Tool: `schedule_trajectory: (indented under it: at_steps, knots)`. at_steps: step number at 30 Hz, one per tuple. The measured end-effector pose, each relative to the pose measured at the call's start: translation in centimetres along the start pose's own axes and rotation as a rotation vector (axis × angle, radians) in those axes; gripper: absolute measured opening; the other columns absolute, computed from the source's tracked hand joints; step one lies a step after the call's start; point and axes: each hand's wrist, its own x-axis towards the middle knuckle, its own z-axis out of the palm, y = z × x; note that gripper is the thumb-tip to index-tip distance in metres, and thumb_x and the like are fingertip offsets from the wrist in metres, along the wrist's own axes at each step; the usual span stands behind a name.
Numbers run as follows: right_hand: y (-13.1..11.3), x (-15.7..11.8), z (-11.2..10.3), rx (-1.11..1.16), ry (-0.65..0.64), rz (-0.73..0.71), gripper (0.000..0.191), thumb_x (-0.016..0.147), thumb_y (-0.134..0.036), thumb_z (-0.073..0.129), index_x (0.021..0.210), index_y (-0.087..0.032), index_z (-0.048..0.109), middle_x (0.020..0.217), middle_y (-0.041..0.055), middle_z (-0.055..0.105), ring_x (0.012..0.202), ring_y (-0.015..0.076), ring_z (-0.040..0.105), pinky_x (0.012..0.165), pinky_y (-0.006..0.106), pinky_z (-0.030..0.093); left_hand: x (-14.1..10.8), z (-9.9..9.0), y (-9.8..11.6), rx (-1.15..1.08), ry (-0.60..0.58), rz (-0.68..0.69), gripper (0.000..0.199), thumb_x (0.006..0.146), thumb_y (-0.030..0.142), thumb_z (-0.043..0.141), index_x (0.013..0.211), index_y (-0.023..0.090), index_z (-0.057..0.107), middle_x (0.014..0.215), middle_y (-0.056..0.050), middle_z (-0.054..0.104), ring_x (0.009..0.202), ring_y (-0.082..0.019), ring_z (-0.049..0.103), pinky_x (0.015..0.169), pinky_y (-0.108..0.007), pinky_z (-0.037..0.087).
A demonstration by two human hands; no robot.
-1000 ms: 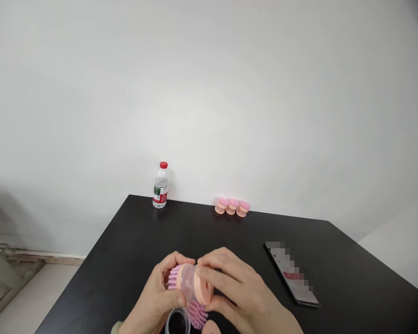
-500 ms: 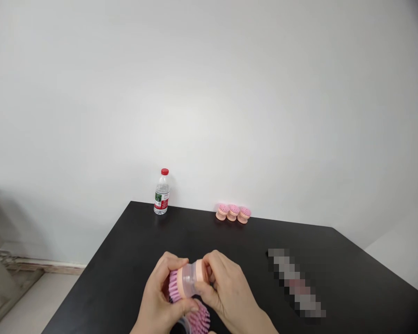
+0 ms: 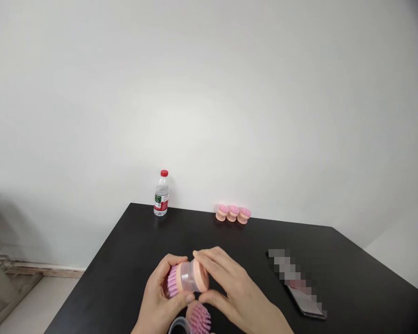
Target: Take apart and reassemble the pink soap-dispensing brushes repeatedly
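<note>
A round brush (image 3: 188,277) with pink bristles, a clear middle and a peach end is held on its side above the black table. My left hand (image 3: 159,292) grips its bristle end. The fingers and thumb of my right hand (image 3: 230,287) are round the rim of the peach end. Below them lies a pink bristled brush head (image 3: 199,318), beside a clear round cup-like part (image 3: 180,326) cut off by the lower frame edge.
A water bottle (image 3: 161,195) with a red cap stands at the table's back left. Three pink brushes (image 3: 232,213) stand in a row by the wall. On the right lies a dark flat object (image 3: 304,299), partly pixelated. The black table (image 3: 107,278) meets the wall.
My right hand's fingers have loosened and spread over the rim of the peach end, so more of that end shows. The clear round part below is more visible.
</note>
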Motion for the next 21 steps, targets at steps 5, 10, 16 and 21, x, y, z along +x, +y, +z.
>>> schedule_trajectory:
  at_steps: [5, 10, 16, 21]
  knots:
    - [0.2, 0.2, 0.0, 0.036, 0.040, -0.064, 0.042, 0.095, -0.044, 0.063, 0.128, -0.018, 0.059, 0.103, 0.0096, 0.067, 0.089, 0.0235, 0.059, 0.080, 0.035, 0.055, 0.2, 0.1, -0.5, -0.097, -0.099, -0.108, 0.049, 0.065, 0.058, 0.082, 0.088, 0.017, 0.071, 0.073, -0.001, 0.062, 0.063, -0.012, 0.049, 0.059, -0.022, 0.039]
    - [-0.5, 0.5, -0.9, 0.033, -0.020, -0.217, 0.030, 0.103, -0.016, 0.049, 0.131, -0.021, 0.058, 0.119, 0.0111, 0.065, 0.104, 0.0215, 0.055, 0.089, 0.033, 0.054, 0.2, 0.5, -1.1, -0.308, -0.174, -0.202, 0.045, 0.074, 0.059, 0.076, 0.081, 0.015, 0.068, 0.060, 0.002, 0.056, 0.052, -0.007, 0.043, 0.051, -0.019, 0.035]
    - [-0.9, 0.4, -1.1, 0.075, -0.036, -0.409, 0.025, 0.106, -0.018, 0.044, 0.106, -0.021, 0.069, 0.112, 0.0070, 0.072, 0.109, 0.0165, 0.057, 0.092, 0.028, 0.054, -0.2, 0.8, -0.3, -0.440, -0.262, -0.512, 0.053, 0.074, 0.065, 0.074, 0.075, 0.012, 0.070, 0.053, -0.001, 0.061, 0.041, -0.005, 0.051, 0.040, -0.014, 0.034]
    - [-0.5, -0.1, -1.2, 0.058, -0.093, -0.390, 0.023, 0.105, -0.017, 0.048, 0.115, -0.023, 0.068, 0.128, 0.0068, 0.067, 0.125, 0.0161, 0.054, 0.099, 0.028, 0.051, -0.3, 0.5, 0.0, -0.528, -0.272, -0.655, 0.052, 0.077, 0.062, 0.073, 0.072, 0.010, 0.071, 0.049, -0.001, 0.061, 0.040, -0.005, 0.051, 0.042, -0.014, 0.037]
